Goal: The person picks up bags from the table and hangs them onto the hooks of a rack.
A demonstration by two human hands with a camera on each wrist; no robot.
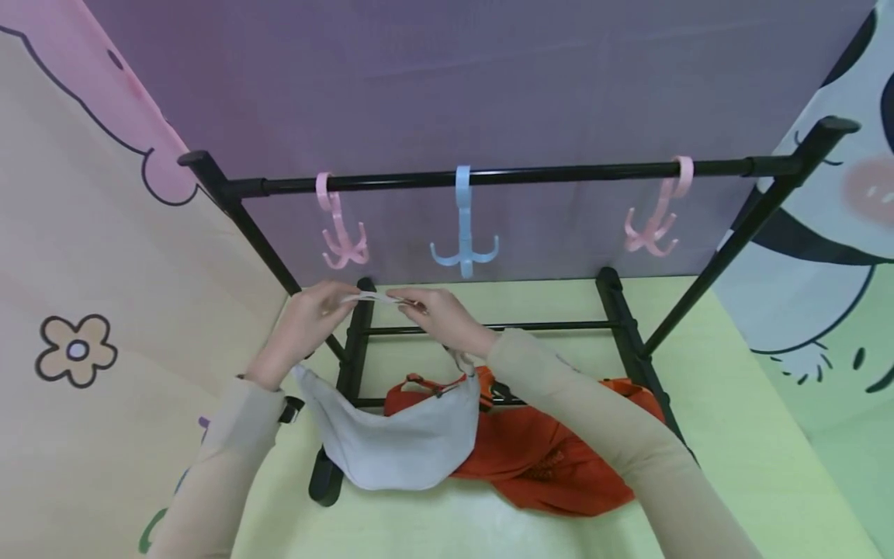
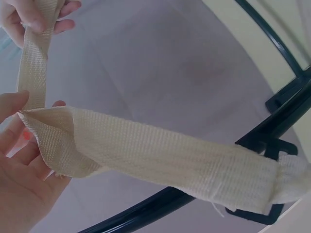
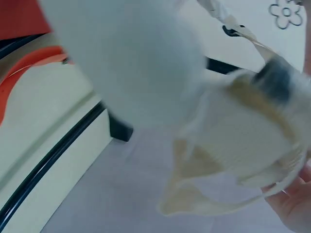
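Note:
My left hand [image 1: 310, 322] pinches one part of a white webbing strap [image 1: 373, 297], and my right hand [image 1: 443, 314] grips another part close by. The strap belongs to a white shoulder bag [image 1: 405, 446] hanging below both hands. In the left wrist view, the strap folds over at my left fingers and runs to a black buckle [image 2: 274, 213] on the right. The right wrist view shows the bag and strap blurred and close to the camera. A red-orange item of fabric [image 1: 573, 473] lies behind the bag, partly hidden by my right arm.
A black rack stands ahead, with a top rail [image 1: 559, 175] and lower bars [image 1: 559, 326]. From the rail hang a pink hook [image 1: 342, 233], a blue hook [image 1: 464, 233] and another pink hook [image 1: 656, 221]. Cartoon-printed walls flank the rack.

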